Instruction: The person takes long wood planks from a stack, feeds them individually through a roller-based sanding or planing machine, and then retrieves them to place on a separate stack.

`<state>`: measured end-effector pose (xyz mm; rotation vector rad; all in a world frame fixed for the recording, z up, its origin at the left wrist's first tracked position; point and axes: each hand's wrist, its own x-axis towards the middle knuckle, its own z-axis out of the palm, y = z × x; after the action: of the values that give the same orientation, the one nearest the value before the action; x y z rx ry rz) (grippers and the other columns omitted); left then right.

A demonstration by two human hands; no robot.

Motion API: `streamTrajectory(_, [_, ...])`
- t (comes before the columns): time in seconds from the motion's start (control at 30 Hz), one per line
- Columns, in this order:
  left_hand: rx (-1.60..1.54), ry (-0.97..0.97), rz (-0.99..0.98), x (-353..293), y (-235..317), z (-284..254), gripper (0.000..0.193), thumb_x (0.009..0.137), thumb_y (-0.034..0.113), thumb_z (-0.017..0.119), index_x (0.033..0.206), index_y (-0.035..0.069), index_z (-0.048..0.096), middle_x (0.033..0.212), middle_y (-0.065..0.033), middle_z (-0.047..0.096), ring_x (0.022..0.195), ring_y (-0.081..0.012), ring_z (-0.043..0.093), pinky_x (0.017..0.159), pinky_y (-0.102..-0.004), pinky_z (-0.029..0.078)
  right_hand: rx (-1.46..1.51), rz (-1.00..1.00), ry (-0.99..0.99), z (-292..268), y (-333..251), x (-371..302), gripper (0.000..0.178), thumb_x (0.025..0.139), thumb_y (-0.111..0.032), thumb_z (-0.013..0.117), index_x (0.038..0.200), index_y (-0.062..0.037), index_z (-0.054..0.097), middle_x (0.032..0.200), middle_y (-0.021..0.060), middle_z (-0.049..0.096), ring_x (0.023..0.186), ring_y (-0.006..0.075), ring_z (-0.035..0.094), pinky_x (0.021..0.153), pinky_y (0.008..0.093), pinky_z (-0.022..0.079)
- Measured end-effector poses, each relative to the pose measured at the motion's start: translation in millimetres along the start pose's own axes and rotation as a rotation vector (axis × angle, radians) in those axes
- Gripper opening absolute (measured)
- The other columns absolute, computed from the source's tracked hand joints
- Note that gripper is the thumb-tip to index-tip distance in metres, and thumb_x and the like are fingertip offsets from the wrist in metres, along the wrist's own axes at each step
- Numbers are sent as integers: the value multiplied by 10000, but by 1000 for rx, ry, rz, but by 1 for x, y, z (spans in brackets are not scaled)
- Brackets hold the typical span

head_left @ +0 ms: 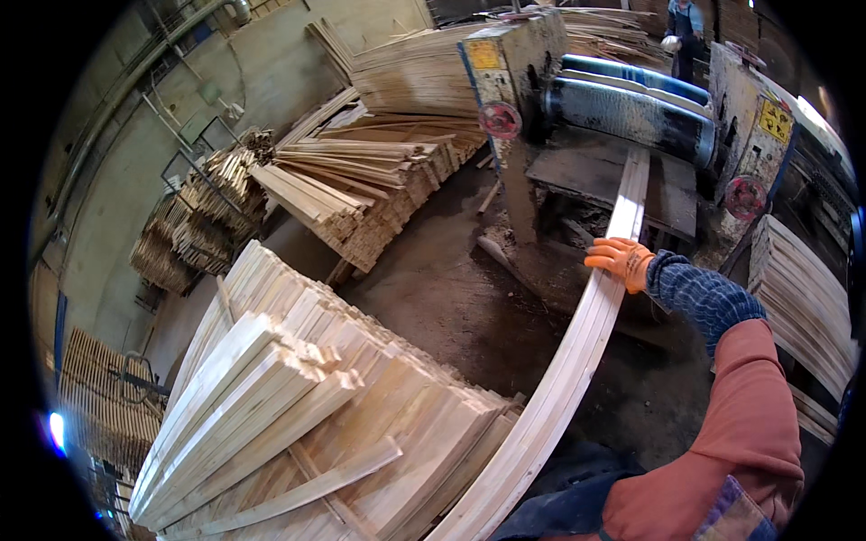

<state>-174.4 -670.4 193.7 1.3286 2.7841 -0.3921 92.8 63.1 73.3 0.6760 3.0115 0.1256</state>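
Long pale boards [574, 353] stretched from the dark counter [577, 171] of a machine [514, 86], an orange-gloved right hand [622, 262] laid across them; from where I stood, I couldn't tell whether its grip closed below. Stacked timber [397, 397] lay left; beyond the rollers [622, 113] stood a person [687, 41].
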Motion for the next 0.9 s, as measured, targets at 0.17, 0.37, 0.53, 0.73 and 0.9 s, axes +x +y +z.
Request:
streamTrajectory(0.17, [-30,-28,-220,17,104,89,342,1002,424,546,1237,216,681,1077,-166,689,967,-345,678,813,-522,528,134,-212,-32,-6,-26,9,1193,520,-77,930,1589,-228,425,1635,117,431,1554,362,335,1300,510,272])
streamTrajectory(0.37, [-268,-281,-119,100,208,104,484,1017,495,533,1389,192,594,1207,-169,677,1165,-363,618,989,-498,491,245,-606,-46,27,-111,-3,1168,575,-140,889,1620,-265,382,1597,115,484,1481,352,441,1288,565,260])
streamTrajectory(0.53, [-347,-312,-73,147,268,111,656,979,454,624,1570,230,447,1347,-166,635,1246,-364,595,1071,-517,461,207,-741,116,78,-204,-19,1121,633,-89,818,1626,-282,336,1500,112,559,1372,325,549,1234,574,329])
streamTrajectory(0.73, [-277,137,-91,89,214,157,662,989,345,634,1608,227,432,1183,-106,696,1155,-311,628,1051,-494,487,297,-850,-22,63,-156,18,1127,655,-54,825,1635,-238,302,1464,129,585,1342,339,577,1209,485,404])
streamTrajectory(0.9, [-53,325,-113,21,124,168,680,942,478,631,1532,162,506,1120,-106,668,1052,-328,617,986,-516,491,128,-853,-104,34,-113,29,1170,618,-60,861,1631,-265,314,1484,141,569,1361,338,569,1186,482,429])
